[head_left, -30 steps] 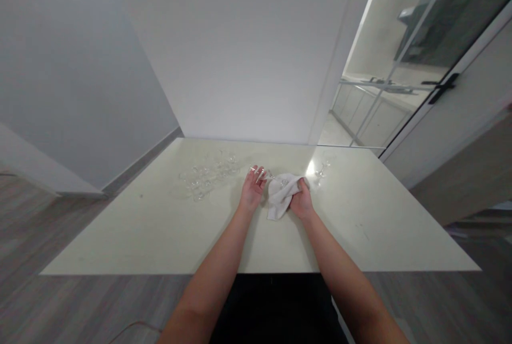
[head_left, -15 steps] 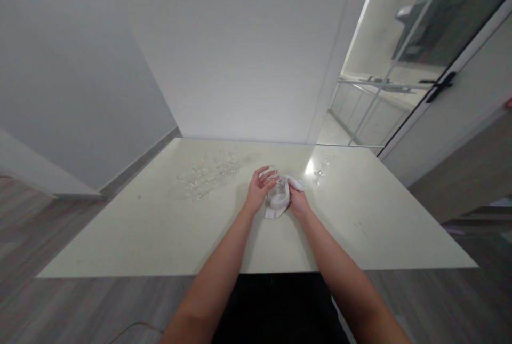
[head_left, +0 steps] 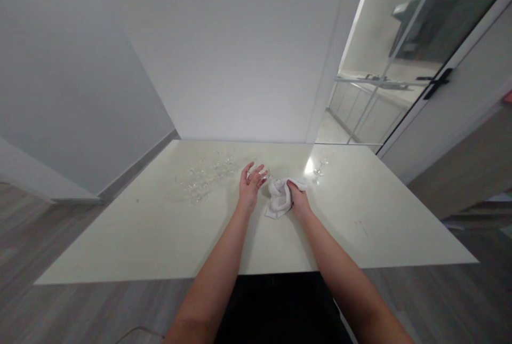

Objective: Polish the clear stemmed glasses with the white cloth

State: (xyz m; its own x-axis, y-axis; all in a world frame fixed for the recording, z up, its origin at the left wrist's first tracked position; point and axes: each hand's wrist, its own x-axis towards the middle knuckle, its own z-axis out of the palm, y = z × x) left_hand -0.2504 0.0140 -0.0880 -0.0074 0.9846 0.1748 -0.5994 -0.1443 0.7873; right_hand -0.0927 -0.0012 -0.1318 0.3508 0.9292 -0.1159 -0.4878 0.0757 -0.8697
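My left hand (head_left: 249,186) is curled round a clear stemmed glass (head_left: 264,173), which lies tilted between the fingers and is hard to make out. Just to its right, my right hand (head_left: 298,198) grips a crumpled white cloth (head_left: 279,198), with the thumb on top of the folds. The glass and the cloth are close together near the middle of the table. Part of the cloth hangs down towards the tabletop. To the left of my left hand stands a group of several clear glasses (head_left: 204,177).
Another clear glass (head_left: 321,167) stands at the back right of the pale glossy table (head_left: 140,242), beside a bright reflection. A white wall panel (head_left: 240,66) rises behind the table's far edge. At right is a glazed door with a black handle (head_left: 439,84).
My left hand has moved left with the glass, drawing it out of the cloth. My right hand keeps the cloth in nearly the same place. The view has shifted slightly.
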